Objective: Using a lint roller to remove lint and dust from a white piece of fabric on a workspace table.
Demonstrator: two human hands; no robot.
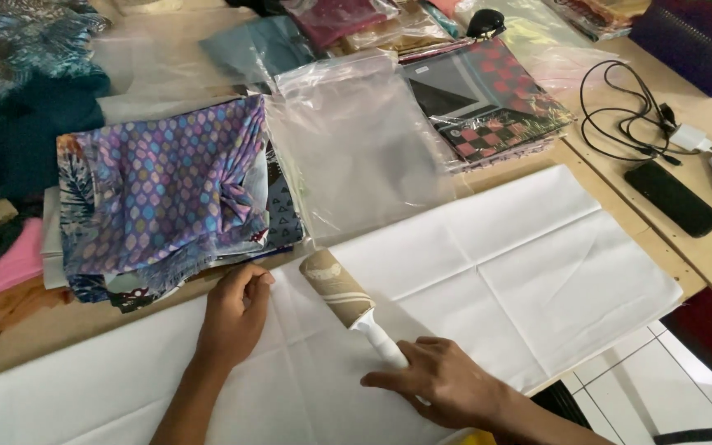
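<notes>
Fingers of the right hand [447, 381] are being wrapped around the white handle of a lint roller [348, 301], whose brown roll is being laid on the white cloth [537, 255]. Fingers of the left hand [235, 313] are being pressed flat and open on the same cloth, just beside the roll. Judged by its look, the roller is light and stiff, best taken by the handle; the cloth is soft, thin and apt to slide unless pinned. Beyond, folded patterned fabrics [166, 189] and clear plastic bags [356, 140] are being kept.
</notes>
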